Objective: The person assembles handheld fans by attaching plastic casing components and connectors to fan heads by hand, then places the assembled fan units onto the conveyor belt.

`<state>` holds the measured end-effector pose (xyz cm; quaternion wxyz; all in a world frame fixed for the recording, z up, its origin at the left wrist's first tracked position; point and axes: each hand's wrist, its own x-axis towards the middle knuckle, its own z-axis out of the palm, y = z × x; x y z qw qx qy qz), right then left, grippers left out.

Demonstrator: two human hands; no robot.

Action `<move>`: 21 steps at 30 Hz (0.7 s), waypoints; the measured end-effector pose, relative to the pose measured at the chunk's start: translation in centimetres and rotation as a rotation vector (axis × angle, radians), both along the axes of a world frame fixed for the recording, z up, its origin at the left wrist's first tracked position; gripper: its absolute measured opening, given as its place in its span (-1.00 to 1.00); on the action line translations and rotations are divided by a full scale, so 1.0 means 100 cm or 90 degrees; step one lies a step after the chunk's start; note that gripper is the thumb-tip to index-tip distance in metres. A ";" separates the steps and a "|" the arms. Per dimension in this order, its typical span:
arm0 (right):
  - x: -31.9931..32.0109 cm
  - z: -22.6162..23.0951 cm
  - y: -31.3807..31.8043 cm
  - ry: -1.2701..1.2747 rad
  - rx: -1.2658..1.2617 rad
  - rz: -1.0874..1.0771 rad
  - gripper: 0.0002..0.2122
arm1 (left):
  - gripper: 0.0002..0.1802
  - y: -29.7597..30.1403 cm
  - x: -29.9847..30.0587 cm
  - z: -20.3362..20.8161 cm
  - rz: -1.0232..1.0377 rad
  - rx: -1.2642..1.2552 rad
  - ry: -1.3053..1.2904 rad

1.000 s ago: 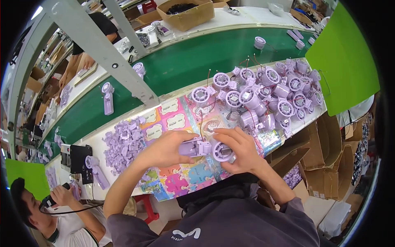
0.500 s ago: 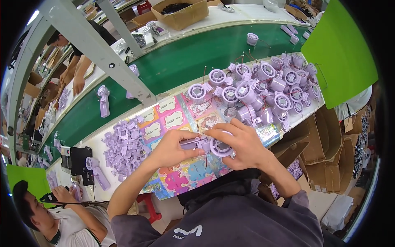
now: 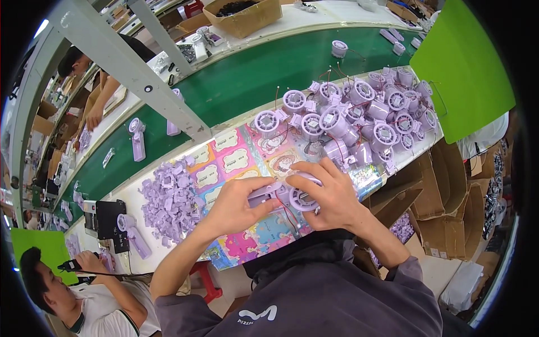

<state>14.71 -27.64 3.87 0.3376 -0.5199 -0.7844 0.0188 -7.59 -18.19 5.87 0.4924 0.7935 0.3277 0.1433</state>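
Observation:
Both hands hold one lilac fan housing (image 3: 304,199) over the colourful printed sheets. My left hand (image 3: 242,203) is closed around its narrow handle part, thumb and fingers on either side. My right hand (image 3: 331,196) grips the round ring-shaped head, fingers over its rim. Red wires hang from the joint between handle and head. Beyond my right hand lies a large heap of similar lilac fan housings (image 3: 337,121), some with thin wires sticking up. To the left is a pile of small lilac plastic parts (image 3: 168,199).
A green conveyor belt (image 3: 236,78) curves behind the table, carrying a few lilac fans. A grey metal post (image 3: 135,73) rises at the left. Cardboard boxes (image 3: 449,196) stand at the right beside a bright green panel (image 3: 466,67). A co-worker (image 3: 62,292) sits at lower left holding a dark tool.
The fan housing has turned slightly in my hands, and its red wires now trail to the right of my left thumb. Fans on the belt have shifted a little left.

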 end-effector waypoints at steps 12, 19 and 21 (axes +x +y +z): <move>-0.003 0.006 0.002 -0.014 0.071 -0.032 -0.39 | -0.47 -0.001 0.001 -0.004 0.006 0.045 -0.018; 0.004 0.015 0.010 0.017 0.017 0.008 -0.46 | -0.56 -0.006 0.003 -0.002 0.064 -0.077 -0.032; 0.005 0.015 0.013 0.025 0.024 0.015 -0.45 | -0.56 -0.007 0.004 -0.003 0.071 -0.060 -0.030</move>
